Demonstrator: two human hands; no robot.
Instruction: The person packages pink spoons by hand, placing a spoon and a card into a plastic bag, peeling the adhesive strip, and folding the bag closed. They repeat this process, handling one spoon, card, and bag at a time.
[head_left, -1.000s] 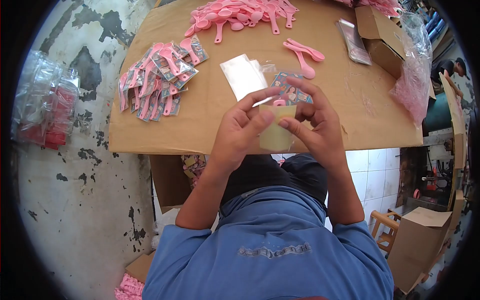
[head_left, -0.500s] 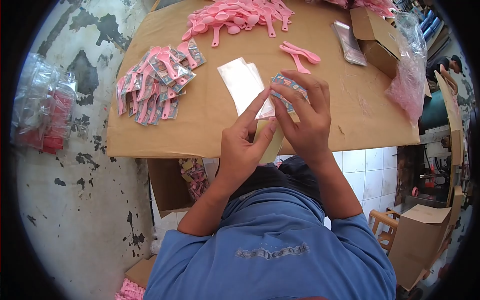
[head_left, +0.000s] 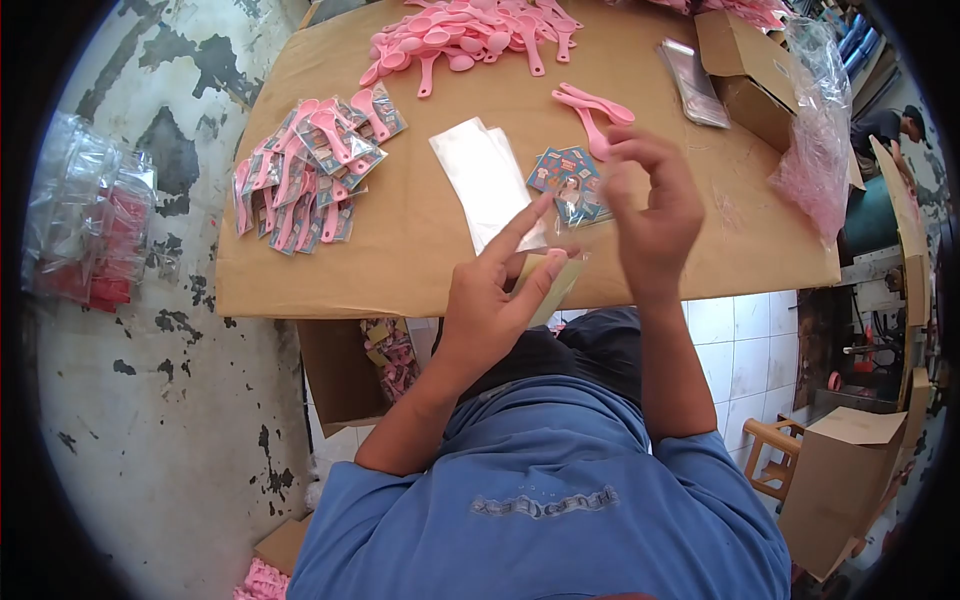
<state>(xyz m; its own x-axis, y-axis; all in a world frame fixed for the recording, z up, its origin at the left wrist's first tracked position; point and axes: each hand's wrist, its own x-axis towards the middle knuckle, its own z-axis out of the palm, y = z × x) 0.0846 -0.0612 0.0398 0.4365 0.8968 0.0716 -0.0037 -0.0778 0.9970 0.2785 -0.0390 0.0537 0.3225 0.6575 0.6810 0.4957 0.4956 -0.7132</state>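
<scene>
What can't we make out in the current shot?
All head view:
Right hand: fingers motion-blurred, can't tell if they hold anything.
Yellowish piece: partly behind the left hand, can't tell if it's a sheet or a packet.
Blue card: print too small to read.
Loose spoon pile: cut off by the top edge.

From here I see the person wearing a blue short-sleeved shirt (head_left: 535,460), dark lettering (head_left: 545,502) across it, and black trousers (head_left: 600,350).
</scene>
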